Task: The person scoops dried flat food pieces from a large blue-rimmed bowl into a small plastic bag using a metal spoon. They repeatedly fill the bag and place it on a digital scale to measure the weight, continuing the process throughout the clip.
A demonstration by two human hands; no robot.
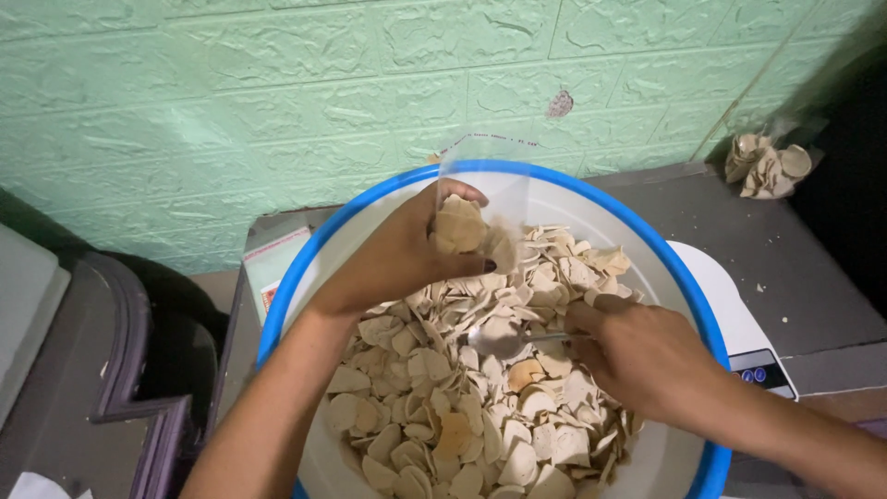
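Observation:
A large white basin with a blue rim (277, 305) holds a heap of pale beige chips (462, 407). My left hand (397, 259) grips a clear plastic bag (485, 185) above the basin, with some chips inside its bottom. My right hand (637, 356) holds a metal spoon (504, 340) by its handle, the bowl of the spoon resting on the chips near the middle of the heap.
A green brick-pattern wall (277, 102) stands behind. The basin sits on a dark grey table (795, 259). A filled clear bag of chips (767, 166) rests at the back right. A white digital scale (748, 342) lies beside the basin. Dark furniture (111, 370) is at left.

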